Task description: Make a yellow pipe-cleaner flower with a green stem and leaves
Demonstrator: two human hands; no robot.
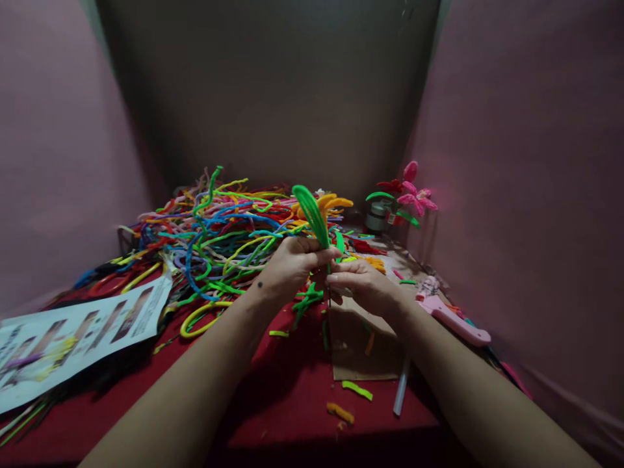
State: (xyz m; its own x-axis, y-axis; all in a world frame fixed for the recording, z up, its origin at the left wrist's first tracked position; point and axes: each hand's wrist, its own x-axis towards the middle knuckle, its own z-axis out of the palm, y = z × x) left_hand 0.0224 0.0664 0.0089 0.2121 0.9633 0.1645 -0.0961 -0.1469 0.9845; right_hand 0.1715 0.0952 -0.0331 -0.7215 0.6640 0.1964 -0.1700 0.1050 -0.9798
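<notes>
Both my hands meet in the middle of the view, on a pipe cleaner flower (pixel 336 203) with orange petals. It stands upright, and a looped green leaf (pixel 312 211) rises beside the petals. My left hand (pixel 303 259) pinches the flower's stem at the base of this leaf. Just below and to the right, my right hand (pixel 363 285) has its fingers closed on the lower stem. A smaller green leaf (pixel 340 244) shows between the hands. My fingers hide most of the stem.
Behind my left hand spreads a tangled heap of colourful pipe cleaners (pixel 234 227). A printed sheet (pixel 141 318) lies left. Right are a pink glue gun (pixel 455 320), a clear glue stick (pixel 402 390) and cardboard (pixel 361 361). Pink flowers (pixel 418 198) stand at the back right.
</notes>
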